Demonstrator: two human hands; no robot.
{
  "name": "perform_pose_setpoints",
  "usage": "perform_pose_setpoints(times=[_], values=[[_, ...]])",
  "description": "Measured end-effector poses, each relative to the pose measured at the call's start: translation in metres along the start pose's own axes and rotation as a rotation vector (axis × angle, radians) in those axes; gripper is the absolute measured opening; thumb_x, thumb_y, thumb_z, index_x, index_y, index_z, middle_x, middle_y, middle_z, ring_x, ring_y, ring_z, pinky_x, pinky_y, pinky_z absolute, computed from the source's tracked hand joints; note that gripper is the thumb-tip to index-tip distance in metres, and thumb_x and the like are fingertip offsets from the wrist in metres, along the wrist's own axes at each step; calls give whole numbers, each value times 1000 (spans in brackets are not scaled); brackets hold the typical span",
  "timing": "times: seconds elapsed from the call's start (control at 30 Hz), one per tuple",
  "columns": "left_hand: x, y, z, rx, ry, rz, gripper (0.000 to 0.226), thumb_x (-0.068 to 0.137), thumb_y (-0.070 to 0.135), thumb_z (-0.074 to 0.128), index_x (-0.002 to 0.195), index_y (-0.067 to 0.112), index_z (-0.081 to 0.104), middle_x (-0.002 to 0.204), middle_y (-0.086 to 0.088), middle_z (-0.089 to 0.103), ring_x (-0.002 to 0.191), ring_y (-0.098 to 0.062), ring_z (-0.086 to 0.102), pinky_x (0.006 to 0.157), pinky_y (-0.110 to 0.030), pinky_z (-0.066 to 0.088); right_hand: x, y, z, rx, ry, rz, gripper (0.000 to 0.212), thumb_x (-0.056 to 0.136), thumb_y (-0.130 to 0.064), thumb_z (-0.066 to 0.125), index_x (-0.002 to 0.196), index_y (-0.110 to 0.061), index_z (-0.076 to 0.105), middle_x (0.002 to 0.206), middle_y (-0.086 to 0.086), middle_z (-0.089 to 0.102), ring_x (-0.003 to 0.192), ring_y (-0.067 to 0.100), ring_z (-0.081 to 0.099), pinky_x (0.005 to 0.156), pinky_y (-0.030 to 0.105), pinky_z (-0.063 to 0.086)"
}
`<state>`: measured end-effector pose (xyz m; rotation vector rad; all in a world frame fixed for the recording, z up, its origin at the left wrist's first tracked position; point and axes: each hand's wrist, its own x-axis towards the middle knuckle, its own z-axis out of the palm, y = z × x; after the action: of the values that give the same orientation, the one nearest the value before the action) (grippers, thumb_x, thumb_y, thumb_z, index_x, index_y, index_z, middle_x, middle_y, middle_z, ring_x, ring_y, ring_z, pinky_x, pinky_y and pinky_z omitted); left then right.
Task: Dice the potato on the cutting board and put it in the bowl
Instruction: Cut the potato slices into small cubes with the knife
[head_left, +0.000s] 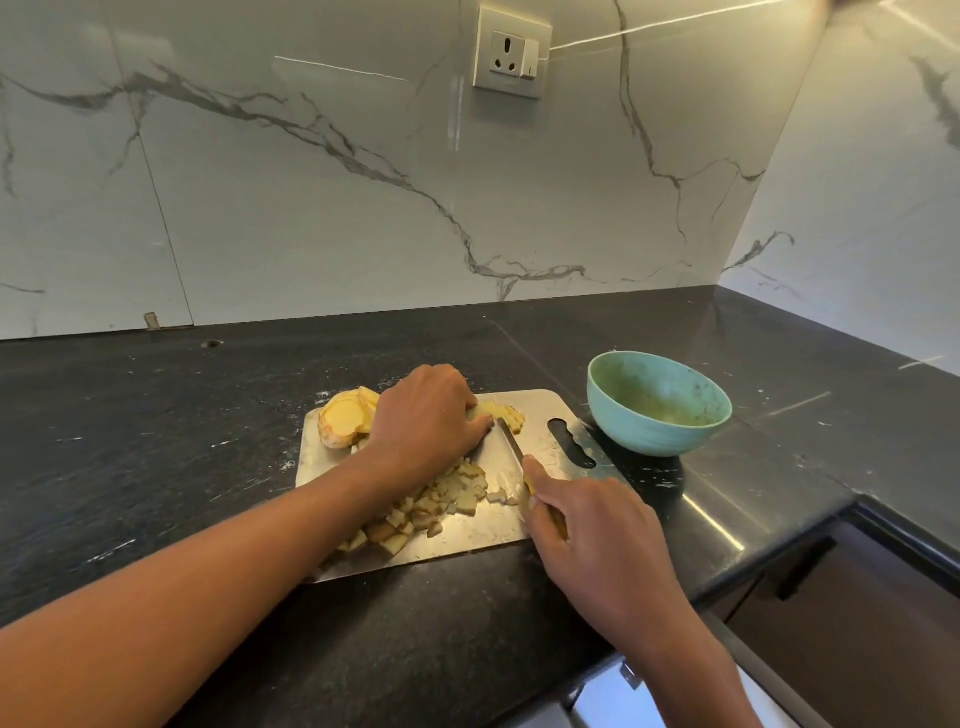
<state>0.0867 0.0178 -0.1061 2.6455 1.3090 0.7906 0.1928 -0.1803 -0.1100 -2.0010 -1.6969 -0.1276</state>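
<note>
head view: your left hand (426, 415) lies palm down on the metal cutting board (540, 415), its fingers curled over a stack of potato slices (506, 414) and pressing them against the board. your right hand (587, 525) grips the yellow handle of the knife (511, 441), index finger stretched along the top; the blade sits just beside the left fingertips, at the slices. an uncut potato piece (345, 418) rests at the board's far left corner. diced potato (441, 501) is heaped on the near part of the board, partly under your left forearm. the green bowl (658, 402) stands on the dark table (156, 441), just beside the board's right end, with no dice visible in it.
</note>
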Motion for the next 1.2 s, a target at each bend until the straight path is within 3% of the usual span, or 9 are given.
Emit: perform_pose_setpoints(times=[0.17,0.23,0.47,0.63,0.8,0.93,1.13,1.2], values=[[3,-8,0,-37,-53,-41,33,89,53,76,90,21,82,82,6,75,67,-8,64,65,-31,63,4,-1,3,76,101,27,46,103,-37,45,147,-32,53,58,-14,51,59,10,50,54,29,38],[3,-9,-1,-43,-67,-44,28,89,50,76,83,24,81,84,3,78,66,-9,66,65,-30,63,11,-4,4,46,105,22,45,104,-36,47,149,-33,51,62,-15,53,61,8,51,56,25,36],[4,-9,-1,-40,-60,-59,24,89,48,77,80,25,81,81,3,78,67,-10,68,64,-32,64,41,-14,13,-27,8,14,45,106,-36,42,151,-36,49,89,-8,72,78,10,59,71,37,52],[4,-10,0,-54,-58,-63,24,88,45,77,87,22,84,78,6,77,65,-8,67,64,-33,64,43,-12,14,-66,-54,-5,46,106,-36,40,151,-35,48,96,-6,71,84,14,61,70,38,50],[3,-10,2,-15,-46,-64,26,88,44,73,68,27,74,79,3,78,64,-11,68,60,-37,64,50,-10,17,-70,-103,12,46,105,-37,40,149,-32,52,97,-4,69,88,17,61,74,39,49],[1,-9,1,-37,-50,-50,24,90,45,74,70,32,73,77,3,77,64,-10,68,62,-35,64,34,-6,11,-19,-105,3,48,105,-37,41,153,-34,43,92,-8,68,83,11,59,77,40,52],[0,-7,3,-35,-12,-50,31,91,51,76,90,21,83,83,4,74,69,-9,64,67,-32,63,7,-1,1,-13,-40,-3,48,106,-40,42,154,-38,41,91,-13,66,80,7,50,70,28,35],[0,-8,3,-16,-5,-39,32,91,52,76,91,21,83,85,5,71,73,-8,63,67,-30,61,3,-1,0,-6,-34,-6,48,106,-40,43,154,-39,42,80,-16,60,74,7,48,64,23,31]])
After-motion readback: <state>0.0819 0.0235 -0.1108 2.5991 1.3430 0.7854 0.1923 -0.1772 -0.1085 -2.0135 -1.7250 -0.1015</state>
